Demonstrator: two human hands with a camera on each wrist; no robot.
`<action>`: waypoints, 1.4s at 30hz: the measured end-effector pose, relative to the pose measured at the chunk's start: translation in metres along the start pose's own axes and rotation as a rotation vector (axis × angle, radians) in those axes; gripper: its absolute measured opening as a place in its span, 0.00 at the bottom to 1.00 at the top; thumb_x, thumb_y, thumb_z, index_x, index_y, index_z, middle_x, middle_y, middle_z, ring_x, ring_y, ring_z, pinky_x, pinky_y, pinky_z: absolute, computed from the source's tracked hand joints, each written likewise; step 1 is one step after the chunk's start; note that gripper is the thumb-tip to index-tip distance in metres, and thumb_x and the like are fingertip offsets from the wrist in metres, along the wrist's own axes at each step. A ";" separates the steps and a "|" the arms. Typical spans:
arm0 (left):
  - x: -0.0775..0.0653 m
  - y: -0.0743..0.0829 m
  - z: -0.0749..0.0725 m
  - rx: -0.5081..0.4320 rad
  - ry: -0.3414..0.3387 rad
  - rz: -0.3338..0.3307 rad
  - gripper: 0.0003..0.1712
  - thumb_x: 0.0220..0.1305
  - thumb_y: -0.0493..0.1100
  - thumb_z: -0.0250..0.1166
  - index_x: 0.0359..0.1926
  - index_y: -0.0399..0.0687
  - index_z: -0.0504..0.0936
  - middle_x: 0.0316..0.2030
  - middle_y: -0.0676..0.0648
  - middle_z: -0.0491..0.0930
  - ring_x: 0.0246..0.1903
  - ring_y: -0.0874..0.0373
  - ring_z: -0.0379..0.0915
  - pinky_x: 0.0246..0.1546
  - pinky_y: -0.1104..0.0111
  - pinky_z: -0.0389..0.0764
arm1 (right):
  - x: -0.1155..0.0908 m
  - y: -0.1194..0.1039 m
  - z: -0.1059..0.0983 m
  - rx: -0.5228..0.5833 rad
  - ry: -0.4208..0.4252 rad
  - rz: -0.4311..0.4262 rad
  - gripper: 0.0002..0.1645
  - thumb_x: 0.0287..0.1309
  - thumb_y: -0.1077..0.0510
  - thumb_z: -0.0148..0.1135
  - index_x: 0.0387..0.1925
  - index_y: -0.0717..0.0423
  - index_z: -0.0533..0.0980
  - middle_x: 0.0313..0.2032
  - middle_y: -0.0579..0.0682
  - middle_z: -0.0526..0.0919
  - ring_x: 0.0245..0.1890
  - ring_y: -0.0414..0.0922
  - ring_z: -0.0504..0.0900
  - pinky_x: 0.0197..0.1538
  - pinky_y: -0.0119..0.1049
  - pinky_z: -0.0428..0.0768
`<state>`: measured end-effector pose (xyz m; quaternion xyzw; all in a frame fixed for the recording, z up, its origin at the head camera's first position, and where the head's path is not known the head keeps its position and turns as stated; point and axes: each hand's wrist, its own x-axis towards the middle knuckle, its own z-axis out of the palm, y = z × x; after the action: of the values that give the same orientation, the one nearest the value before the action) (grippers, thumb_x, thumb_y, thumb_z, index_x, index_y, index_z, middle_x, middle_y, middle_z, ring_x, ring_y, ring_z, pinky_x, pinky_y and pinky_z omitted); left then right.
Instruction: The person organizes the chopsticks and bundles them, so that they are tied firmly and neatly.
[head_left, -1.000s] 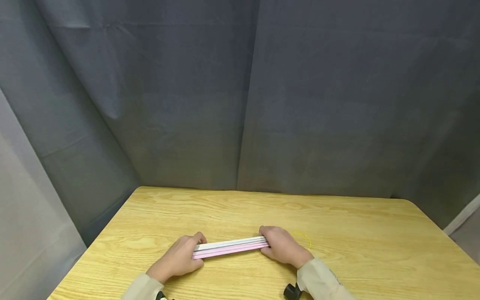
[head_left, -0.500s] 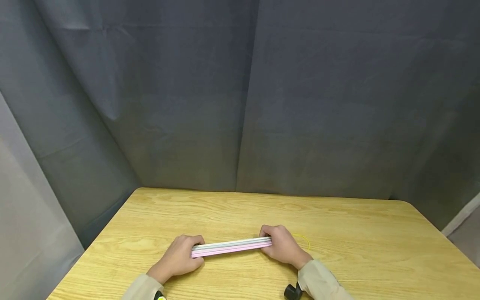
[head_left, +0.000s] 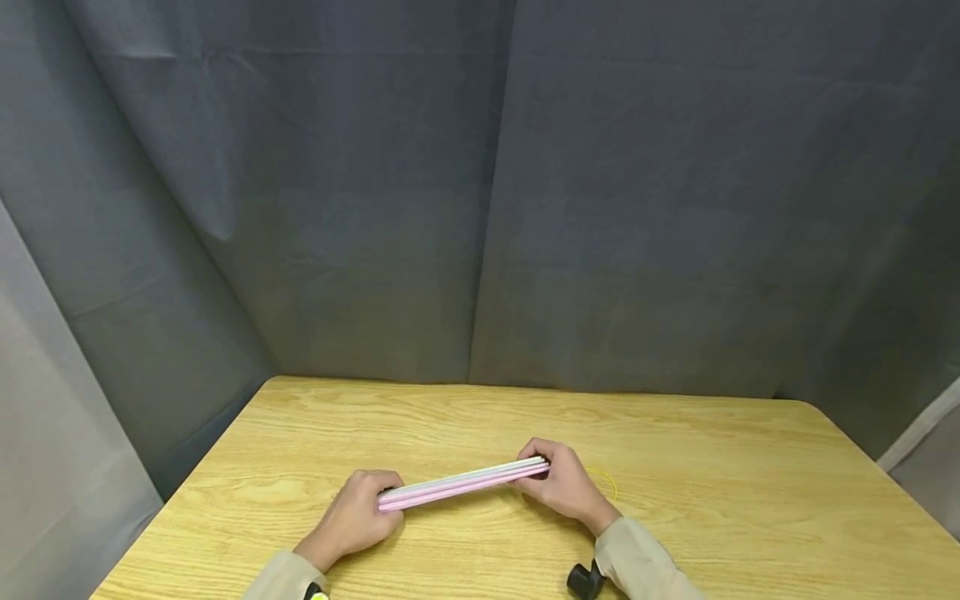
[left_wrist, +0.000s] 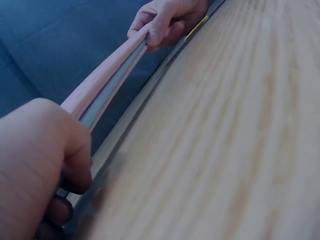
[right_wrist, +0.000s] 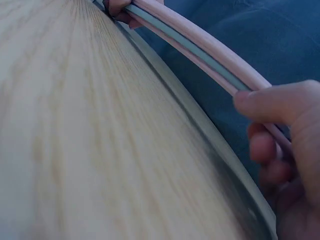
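Both hands hold a bundle of long, thin, straight pastel strips (head_left: 461, 485), pink, white and pale green, lying side by side. My left hand (head_left: 356, 514) grips the left end, its thumb on the near side. At the right end, the thumb and fingers of my right hand (head_left: 562, 483) pinch the bundle, and the tips of the strips show in the grasp. The right end sits higher than the left in the head view. Seen from the left wrist, the bundle (left_wrist: 112, 77) spans above the tabletop between the hands. The right wrist view shows its pink and green layers (right_wrist: 195, 45).
A thin yellow loop (head_left: 612, 483) lies on the wooden table (head_left: 712, 483) just behind the right wrist. A black wrist device (head_left: 582, 581) hangs by the right sleeve. Dark grey curtain (head_left: 360, 208) stands behind the table's far edge.
The bundle's right end has risen and shifted slightly right with the right hand, so it slants more. The left hand has drifted slightly left.
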<state>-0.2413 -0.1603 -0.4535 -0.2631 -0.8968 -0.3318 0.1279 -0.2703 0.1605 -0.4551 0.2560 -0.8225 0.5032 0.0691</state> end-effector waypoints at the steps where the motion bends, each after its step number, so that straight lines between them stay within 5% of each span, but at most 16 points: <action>1: 0.000 0.000 0.001 -0.016 0.011 -0.015 0.15 0.36 0.30 0.63 0.25 0.55 0.82 0.20 0.61 0.76 0.18 0.71 0.63 0.19 0.77 0.67 | 0.000 0.000 -0.001 0.033 0.006 0.006 0.12 0.47 0.61 0.75 0.30 0.54 0.77 0.24 0.49 0.78 0.21 0.33 0.69 0.24 0.26 0.72; 10: 0.000 0.002 0.006 -0.121 0.081 -0.113 0.17 0.34 0.29 0.64 0.25 0.56 0.84 0.20 0.59 0.79 0.17 0.69 0.65 0.19 0.76 0.67 | 0.000 -0.002 -0.002 0.274 0.007 0.067 0.22 0.49 0.64 0.72 0.45 0.66 0.74 0.32 0.63 0.77 0.22 0.35 0.74 0.24 0.26 0.74; 15: 0.001 0.005 0.008 -0.155 0.095 -0.108 0.18 0.35 0.28 0.65 0.28 0.55 0.85 0.24 0.58 0.83 0.23 0.69 0.71 0.27 0.75 0.73 | 0.000 -0.006 -0.002 0.301 0.103 0.106 0.19 0.55 0.63 0.68 0.46 0.71 0.73 0.35 0.58 0.77 0.21 0.35 0.74 0.22 0.27 0.74; 20: 0.000 0.007 0.008 -0.213 0.090 -0.145 0.19 0.35 0.27 0.67 0.30 0.53 0.85 0.26 0.57 0.84 0.26 0.68 0.73 0.31 0.75 0.75 | 0.003 -0.012 0.004 0.320 0.205 0.140 0.18 0.69 0.58 0.55 0.36 0.74 0.74 0.21 0.49 0.71 0.11 0.34 0.62 0.15 0.27 0.64; 27: 0.001 0.011 0.009 -0.273 0.115 -0.204 0.20 0.34 0.26 0.66 0.30 0.52 0.86 0.22 0.57 0.81 0.23 0.67 0.73 0.29 0.75 0.74 | 0.005 -0.017 0.013 0.304 0.319 0.259 0.21 0.71 0.57 0.51 0.27 0.70 0.75 0.09 0.46 0.65 0.08 0.35 0.61 0.14 0.25 0.61; 36: 0.000 0.013 0.015 -0.400 0.118 -0.226 0.19 0.34 0.24 0.68 0.30 0.47 0.85 0.22 0.52 0.81 0.23 0.65 0.73 0.29 0.75 0.75 | 0.005 -0.019 0.017 0.315 0.305 0.335 0.21 0.70 0.56 0.53 0.27 0.70 0.78 0.21 0.51 0.77 0.14 0.38 0.71 0.18 0.27 0.71; 42: 0.001 0.011 0.012 -0.488 0.035 -0.221 0.18 0.39 0.40 0.81 0.33 0.44 0.83 0.28 0.46 0.84 0.24 0.65 0.75 0.25 0.74 0.77 | 0.005 -0.018 0.015 0.277 0.234 0.317 0.21 0.67 0.52 0.57 0.28 0.67 0.79 0.18 0.49 0.76 0.12 0.38 0.71 0.16 0.25 0.68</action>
<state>-0.2368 -0.1449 -0.4556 -0.1810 -0.8113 -0.5545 0.0392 -0.2638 0.1395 -0.4459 0.0705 -0.7618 0.6421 0.0481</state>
